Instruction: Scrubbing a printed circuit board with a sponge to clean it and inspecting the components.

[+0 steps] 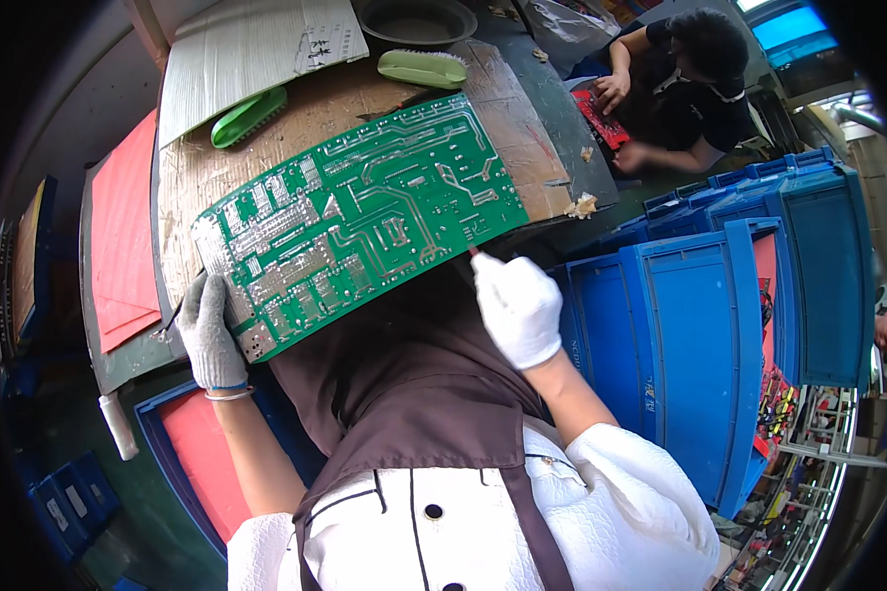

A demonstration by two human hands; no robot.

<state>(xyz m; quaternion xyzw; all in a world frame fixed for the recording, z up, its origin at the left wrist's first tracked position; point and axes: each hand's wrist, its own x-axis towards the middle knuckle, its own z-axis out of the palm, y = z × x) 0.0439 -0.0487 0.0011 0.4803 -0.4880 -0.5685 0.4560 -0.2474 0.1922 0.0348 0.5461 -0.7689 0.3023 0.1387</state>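
Note:
A large green circuit board (384, 212) with silvery solder patches lies tilted across the near edge of the cardboard-covered bench. My left hand (207, 335), in a grey knit glove, grips its lower left end, thumb side along the edge. A thin dark pointed thing (173, 315) pokes out beside that hand; I cannot tell what it is. In a white glove, my right hand (522, 310) is closed around a slim tool with a reddish shaft (474, 250). The tool's upper end meets the board's near edge, right of the middle; most of it is hidden in the fist.
Beyond the board lie two green brushes (423, 68), a pale panel (237, 64) and a dark round basin (419, 22). Pink sheets (125, 241) cover the left side. Blue crates (695, 364) stand close on my right. At far right a co-worker handles a red board (601, 118).

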